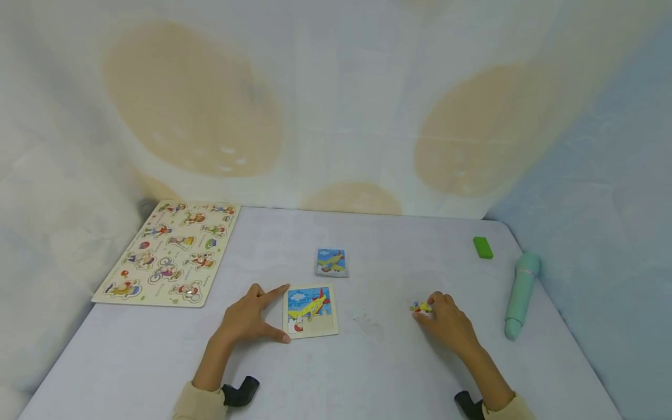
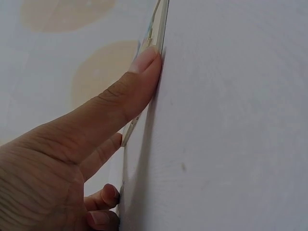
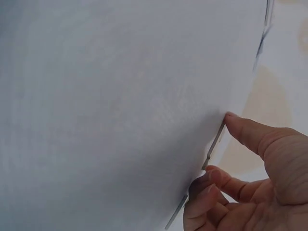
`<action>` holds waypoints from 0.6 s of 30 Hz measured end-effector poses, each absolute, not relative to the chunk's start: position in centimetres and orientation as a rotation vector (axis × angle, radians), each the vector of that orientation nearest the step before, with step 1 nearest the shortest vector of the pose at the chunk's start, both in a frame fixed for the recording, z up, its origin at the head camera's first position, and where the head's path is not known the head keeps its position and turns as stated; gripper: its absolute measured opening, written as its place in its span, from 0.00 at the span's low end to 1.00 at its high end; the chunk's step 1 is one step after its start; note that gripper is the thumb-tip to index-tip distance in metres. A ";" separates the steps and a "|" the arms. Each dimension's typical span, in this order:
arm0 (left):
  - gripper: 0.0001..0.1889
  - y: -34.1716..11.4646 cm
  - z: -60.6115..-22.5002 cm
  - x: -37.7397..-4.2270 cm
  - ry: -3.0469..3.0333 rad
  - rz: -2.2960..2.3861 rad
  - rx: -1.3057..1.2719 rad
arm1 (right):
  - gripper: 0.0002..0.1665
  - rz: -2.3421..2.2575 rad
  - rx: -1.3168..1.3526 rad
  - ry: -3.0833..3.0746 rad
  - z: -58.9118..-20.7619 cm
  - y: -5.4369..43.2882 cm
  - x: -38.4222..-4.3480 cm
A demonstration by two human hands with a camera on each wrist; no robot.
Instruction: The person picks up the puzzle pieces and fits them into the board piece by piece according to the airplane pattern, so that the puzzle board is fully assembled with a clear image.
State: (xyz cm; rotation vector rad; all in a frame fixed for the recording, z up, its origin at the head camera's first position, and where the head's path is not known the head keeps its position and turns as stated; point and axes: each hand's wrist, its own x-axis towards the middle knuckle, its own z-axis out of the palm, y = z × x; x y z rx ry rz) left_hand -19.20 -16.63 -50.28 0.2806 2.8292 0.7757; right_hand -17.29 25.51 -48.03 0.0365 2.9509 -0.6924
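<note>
In the head view a small wooden jigsaw board (image 1: 321,326) lies on the table with a partly filled picture of a yellow airplane. My left hand (image 1: 248,317) is at its left side, thumb and index finger stretched wide, their tips on its edge. The left wrist view shows the thumb (image 2: 120,91) along the board's rim. My right hand (image 1: 450,324) is lower right of centre, pinching a small colourful puzzle piece (image 1: 422,307) close to the tabletop. The right wrist view shows the thin piece (image 3: 215,140) edge-on between thumb and fingertips.
A small airplane picture card (image 1: 332,262) lies behind the board. At the back left is a large cream puzzle board (image 1: 173,251) with cartoon figures. On the right are a green block (image 1: 483,247) and a mint-green tube (image 1: 522,296). Cloth walls (image 1: 346,105) border the table.
</note>
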 end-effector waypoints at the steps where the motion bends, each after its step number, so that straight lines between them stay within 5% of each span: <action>1: 0.58 -16.6 -50.3 -19.2 2.830 0.777 0.282 | 0.25 -0.694 0.041 2.953 -48.1 25.5 -17.3; 18: 0.58 -16.3 -49.8 -19.0 2.830 0.765 0.286 | 0.24 -0.664 -0.029 3.052 -48.7 25.7 -17.1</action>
